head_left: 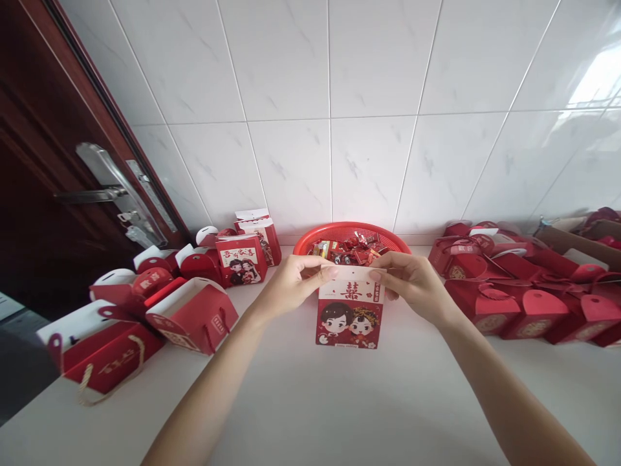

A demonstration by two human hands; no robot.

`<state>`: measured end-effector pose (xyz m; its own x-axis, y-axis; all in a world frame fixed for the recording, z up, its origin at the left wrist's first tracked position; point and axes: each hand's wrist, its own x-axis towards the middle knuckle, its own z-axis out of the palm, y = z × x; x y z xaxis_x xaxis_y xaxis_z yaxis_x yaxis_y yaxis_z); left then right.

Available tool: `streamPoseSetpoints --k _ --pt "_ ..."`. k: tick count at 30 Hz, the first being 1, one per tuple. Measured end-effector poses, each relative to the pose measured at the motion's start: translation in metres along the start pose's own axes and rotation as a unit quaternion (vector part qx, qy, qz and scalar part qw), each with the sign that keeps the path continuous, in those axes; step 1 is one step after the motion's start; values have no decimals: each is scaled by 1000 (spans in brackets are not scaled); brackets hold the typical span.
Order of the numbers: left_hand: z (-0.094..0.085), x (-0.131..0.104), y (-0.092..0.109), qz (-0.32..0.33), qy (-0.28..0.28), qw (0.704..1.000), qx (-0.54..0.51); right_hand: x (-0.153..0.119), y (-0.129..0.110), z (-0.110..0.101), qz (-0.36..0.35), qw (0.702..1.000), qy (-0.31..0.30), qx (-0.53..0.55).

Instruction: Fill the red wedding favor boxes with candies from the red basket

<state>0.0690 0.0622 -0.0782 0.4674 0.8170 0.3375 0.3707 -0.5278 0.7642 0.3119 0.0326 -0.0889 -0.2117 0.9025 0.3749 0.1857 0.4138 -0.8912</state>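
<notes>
A red and white wedding candy box (348, 317), printed with a cartoon couple, is upright in front of me at the middle of the table. My left hand (297, 285) pinches the left end of its white top edge between thumb and fingers. At the right end of the same edge, my right hand (411, 281) pinches it too; its lower fingers are partly behind the box. Just behind stands a red plastic basket (310, 238) holding wrapped candies (356, 248), partly covered by the box and my hands.
Several red gift boxes with open tops (191, 314) stand at the left, near illustrated boxes (241, 260). Rows of red boxes (490, 307) fill the right, beside a cardboard carton (572, 249). A tiled wall (369, 162) rises behind; a dark door (58, 129) is at left.
</notes>
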Motion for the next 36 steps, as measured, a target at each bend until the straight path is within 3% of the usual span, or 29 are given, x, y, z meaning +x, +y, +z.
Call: streamPoseSetpoints --k 14,36 --pt "3 1 -1 15 -5 1000 -7 0 0 -3 68 997 -35 10" --pt "5 0 3 -12 -26 1000 10 0 -1 -4 53 998 -33 16"
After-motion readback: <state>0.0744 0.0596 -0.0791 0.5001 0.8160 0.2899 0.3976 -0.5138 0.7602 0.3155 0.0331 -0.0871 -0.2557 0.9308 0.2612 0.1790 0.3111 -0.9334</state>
